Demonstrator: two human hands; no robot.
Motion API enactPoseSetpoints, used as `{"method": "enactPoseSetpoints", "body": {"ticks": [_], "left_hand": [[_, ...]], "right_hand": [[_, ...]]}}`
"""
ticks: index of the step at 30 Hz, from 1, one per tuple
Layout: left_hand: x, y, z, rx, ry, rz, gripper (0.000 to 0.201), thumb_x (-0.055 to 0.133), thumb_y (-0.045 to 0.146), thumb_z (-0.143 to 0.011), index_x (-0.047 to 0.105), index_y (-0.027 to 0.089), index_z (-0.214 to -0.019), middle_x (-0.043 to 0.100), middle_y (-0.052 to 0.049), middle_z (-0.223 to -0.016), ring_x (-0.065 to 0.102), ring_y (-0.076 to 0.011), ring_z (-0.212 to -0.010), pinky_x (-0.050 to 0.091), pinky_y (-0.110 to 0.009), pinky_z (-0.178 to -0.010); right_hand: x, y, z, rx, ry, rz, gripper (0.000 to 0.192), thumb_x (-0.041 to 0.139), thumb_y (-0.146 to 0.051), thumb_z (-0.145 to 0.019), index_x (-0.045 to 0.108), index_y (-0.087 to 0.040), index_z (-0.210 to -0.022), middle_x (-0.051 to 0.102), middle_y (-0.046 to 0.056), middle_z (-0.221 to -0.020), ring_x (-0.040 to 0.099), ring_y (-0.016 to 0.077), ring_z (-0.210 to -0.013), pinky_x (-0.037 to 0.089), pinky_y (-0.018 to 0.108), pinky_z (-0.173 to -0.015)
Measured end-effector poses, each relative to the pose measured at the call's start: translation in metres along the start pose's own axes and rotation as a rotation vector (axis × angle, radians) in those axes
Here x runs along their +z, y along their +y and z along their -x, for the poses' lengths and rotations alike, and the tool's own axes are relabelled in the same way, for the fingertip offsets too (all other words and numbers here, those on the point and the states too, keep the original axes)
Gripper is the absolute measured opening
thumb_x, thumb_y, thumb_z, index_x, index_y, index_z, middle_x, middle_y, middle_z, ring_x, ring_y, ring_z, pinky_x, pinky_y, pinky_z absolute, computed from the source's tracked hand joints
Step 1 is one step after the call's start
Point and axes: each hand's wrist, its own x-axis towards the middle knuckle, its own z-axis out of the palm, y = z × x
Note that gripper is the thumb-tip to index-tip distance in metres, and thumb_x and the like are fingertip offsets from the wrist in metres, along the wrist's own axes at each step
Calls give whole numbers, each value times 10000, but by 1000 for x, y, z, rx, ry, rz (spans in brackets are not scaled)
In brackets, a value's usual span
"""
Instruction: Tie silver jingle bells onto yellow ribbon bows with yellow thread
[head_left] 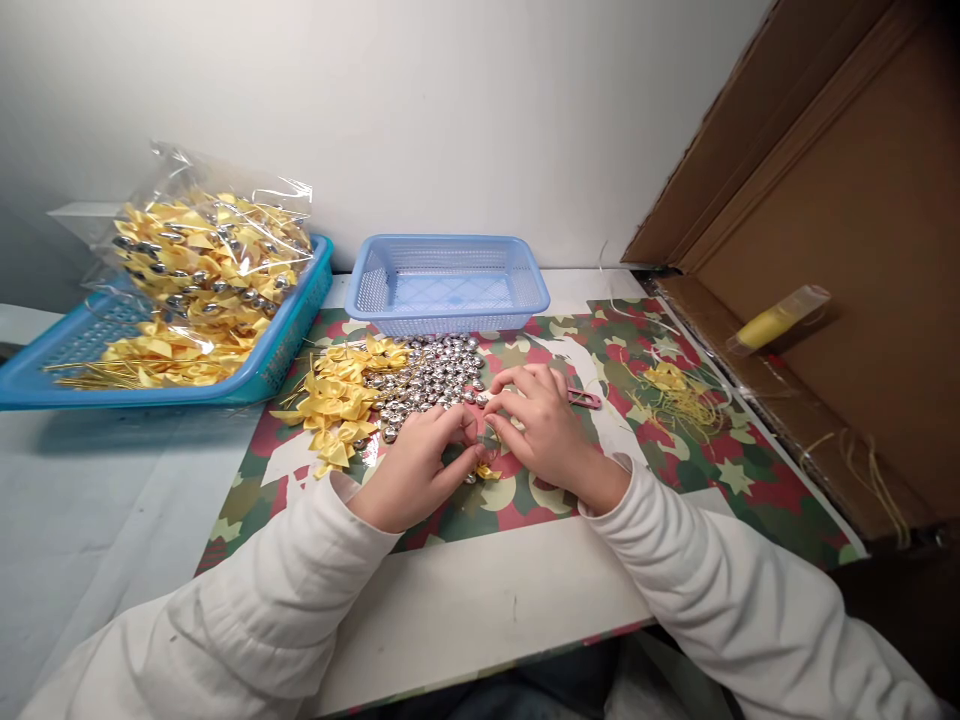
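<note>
Both hands at mid-mat [675,470], fingertips meeting. Left hand [416,465] curled narrow, pinching a small silver bead [489,437] with a yellow bow [489,472] just below it. Right hand [544,420] curled too, fingers closed on the same piece from the other side. White sleeves on both arms. Bead pile [435,375] just behind the hands, toward the mat's far edge; bow pile [341,400] touching its left side. Pink clip [583,399] just right of the right hand. Loose yellow threads [679,395] near the mat's right edge. Pale blue basket [448,282] at the far edge. Blue tray [45,365] off the far left corner, holding a bag [214,250] of bows. Cardboard box [862,230] along the right edge, yellow tube [776,320] inside.
</note>
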Motion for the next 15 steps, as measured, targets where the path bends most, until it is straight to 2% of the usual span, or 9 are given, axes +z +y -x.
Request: {"method": "enactPoseSetpoints", "body": {"ticks": [15], "left_hand": [[-4,0,1,38,-21,5,87,522,139,-784,491,217,-803,605,20,-768,522,-183,-771,362,-298,-731]], "right_hand": [[-7,0,-3,38,-15,-6,110,572,-200,-886,667,-201,-831,635,34,-1050,472,213,-998,308,369,-866]]}}
